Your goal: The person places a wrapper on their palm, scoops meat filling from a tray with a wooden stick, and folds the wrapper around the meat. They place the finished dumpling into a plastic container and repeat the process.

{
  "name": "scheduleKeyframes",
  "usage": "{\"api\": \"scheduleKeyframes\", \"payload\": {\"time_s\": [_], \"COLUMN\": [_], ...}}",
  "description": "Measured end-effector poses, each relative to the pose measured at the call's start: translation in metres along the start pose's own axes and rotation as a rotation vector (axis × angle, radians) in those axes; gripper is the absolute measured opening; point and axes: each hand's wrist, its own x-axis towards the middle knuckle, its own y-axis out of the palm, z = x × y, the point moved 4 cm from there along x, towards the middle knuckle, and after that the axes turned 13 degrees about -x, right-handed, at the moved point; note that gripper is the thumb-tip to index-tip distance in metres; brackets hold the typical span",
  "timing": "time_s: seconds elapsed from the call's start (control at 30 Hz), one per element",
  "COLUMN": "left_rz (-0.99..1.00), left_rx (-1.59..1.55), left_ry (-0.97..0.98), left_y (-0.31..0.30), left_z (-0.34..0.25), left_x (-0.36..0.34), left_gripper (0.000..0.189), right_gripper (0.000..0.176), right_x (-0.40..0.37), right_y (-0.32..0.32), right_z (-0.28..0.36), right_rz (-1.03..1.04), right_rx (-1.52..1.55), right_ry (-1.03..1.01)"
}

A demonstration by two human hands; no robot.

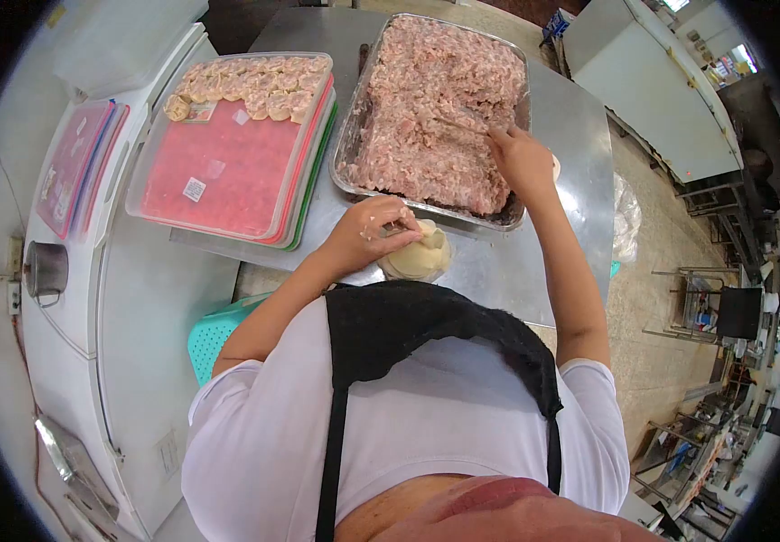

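My left hand (370, 237), flecked with bits of meat, pinches the edge of a round dough wrapper (433, 237). Beneath it lies a pale stack of dough wrappers (412, 264) near the table's front edge. My right hand (523, 164) is closed around a thin, flat spatula-like tool (464, 126), its far end lying against the ground meat (435, 81). That meat fills a large metal tray (346, 172), with a hollow near my right hand. The tool's handle is mostly hidden in my fingers.
Left of the tray, stacked plastic containers (227, 176) carry rows of filled dumplings (250, 83) at the far end of the top one. The steel table (575, 181) extends right. A white freezer (150, 361) stands left, near a turquoise basket (214, 339).
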Motion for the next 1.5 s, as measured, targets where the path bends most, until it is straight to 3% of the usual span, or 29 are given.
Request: {"api": "scheduleKeyframes", "payload": {"time_s": [0.07,0.13,0.17,0.23,0.33,0.47,0.5,0.53,0.57,0.67,0.83,0.87,0.9,0.97,1.03,1.1,1.17,1.27,1.37,1.4,1.43,1.47,1.5], "left_rz": [-0.025,-0.111,-0.118,-0.364,-0.291,-0.264,-0.391,-0.52,-0.519,-0.81,-0.801,-0.775,-0.748,-0.745,-0.754,-0.918,-0.912,-0.766,-0.707,-0.568,-0.43,-0.429,-0.34], "left_rx": [-0.004,-0.263,-0.263,-0.689,-0.524,-0.643,-0.835,-1.026,-1.025,-1.139,-1.504,-1.545,-1.585,-1.685,-1.785,-1.639,-1.654,-1.618,-1.544,-1.514,-1.478,-1.478,-1.563], "left_ry": [-0.021,-0.222,-0.225,-0.375,-0.41,-0.431,-0.494,-0.555,-0.557,-0.332,-0.277,-0.177,-0.077,-0.12,-0.156,-0.193,-0.137,-0.076,-0.029,0.067,0.161,0.163,0.158], "left_y": [-0.003,-0.006,-0.006,-0.008,-0.008,-0.009,-0.012,-0.013,-0.014,-0.029,-0.027,-0.024,-0.025,-0.03,-0.032,-0.038,-0.043,-0.043,-0.047,-0.048,-0.05,-0.053,-0.053], "left_z": [-0.002,0.001,0.007,0.03,0.03,0.051,0.047,0.046,0.047,0.046,0.048,0.038,0.029,0.019,0.022,0.042,0.048,0.005,-0.048,-0.063,-0.073,-0.075,-0.078], "left_x": [-0.001,-0.003,-0.005,-0.015,-0.014,-0.013,-0.008,-0.005,0.0,0.021,0.07,0.081,0.089,0.095,0.094,0.083,0.082,0.083,0.078,0.075,0.073,0.073,0.075], "left_gripper": [0.017,0.018,0.018,0.024,0.033,0.032,0.033,0.034,0.034,0.038,0.036,0.041,0.047,0.057,0.067,0.079,0.078,0.08,0.078,0.078,0.079,0.079,0.07], "right_gripper": [0.019,0.021,0.021,0.023,0.026,0.028,0.028,0.028,0.029,0.03,0.03,0.03,0.03,0.03,0.028,0.026,0.024,0.027,0.027,0.027,0.026,0.026,0.026], "right_x": [0.005,0.01,0.009,0.0,-0.016,-0.027,-0.027,-0.028,-0.03,-0.028,-0.017,-0.017,-0.02,-0.025,-0.021,-0.02,-0.02,-0.024,-0.021,-0.023,-0.026,-0.029,-0.031], "right_y": [0.014,0.024,0.026,0.024,0.026,0.022,0.016,0.011,0.012,0.011,-0.019,-0.023,-0.018,-0.014,-0.04,-0.077,-0.088,-0.063,-0.086,-0.085,-0.078,-0.071,-0.067], "right_z": [0.009,0.022,0.025,0.033,0.031,0.026,0.026,0.024,0.024,0.013,0.026,0.033,0.039,0.046,0.035,0.031,0.041,0.053,0.051,0.05,0.046,0.043,0.041], "right_rz": [-0.041,0.032,0.032,0.165,0.159,0.237,0.237,0.365,0.493,0.369,0.44,0.442,0.436,0.165,0.164,0.319,0.281,0.018,-0.028,-0.028,0.033,0.094,0.093], "right_rx": [-0.021,-0.03,-0.027,0.044,0.177,0.369,0.369,0.513,0.656,0.867,1.162,1.242,1.24,0.753,0.697,0.234,0.252,0.473,0.569,0.57,0.787,1.0,0.998], "right_ry": [-0.056,-0.093,-0.1,-0.053,-0.058,-0.035,-0.034,0.05,0.135,0.22,0.315,0.324,0.327,0.13,0.075,0.005,0.05,-0.051,0.004,0.006,0.071,0.135,0.129]}}
